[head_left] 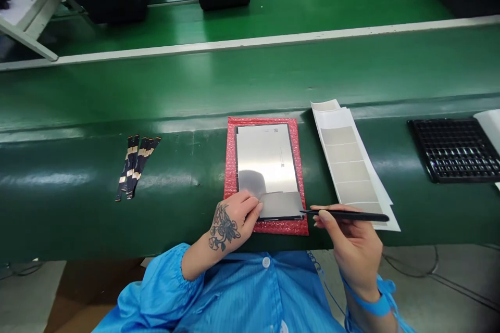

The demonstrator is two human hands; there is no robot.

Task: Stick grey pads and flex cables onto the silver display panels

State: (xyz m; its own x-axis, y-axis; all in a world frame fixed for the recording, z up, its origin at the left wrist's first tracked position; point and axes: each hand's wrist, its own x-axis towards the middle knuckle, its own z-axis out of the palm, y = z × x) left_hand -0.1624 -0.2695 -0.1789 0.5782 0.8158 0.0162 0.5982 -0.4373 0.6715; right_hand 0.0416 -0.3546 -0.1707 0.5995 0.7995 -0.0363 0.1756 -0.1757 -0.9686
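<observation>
1. Right hand: grip holds black tweezers, tip at right edge of grey film.
2. Left hand touches film's left edge; cannot tell if grip pinches.
3. Film lies on panel, above red bubble wrap.

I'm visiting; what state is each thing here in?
Silver black-edged panel: partly covered
Thin gray rectangle: over panel's near end
Red bubble-wrap sheet: flat beneath panel
Slim black tweezers: in right hand, tip at rectangle
Left hand: bent, at rectangle
White gray-patched paper strips: overlapping
Black ribbon strips: loosely fanned
Black plastic tray: flat
</observation>
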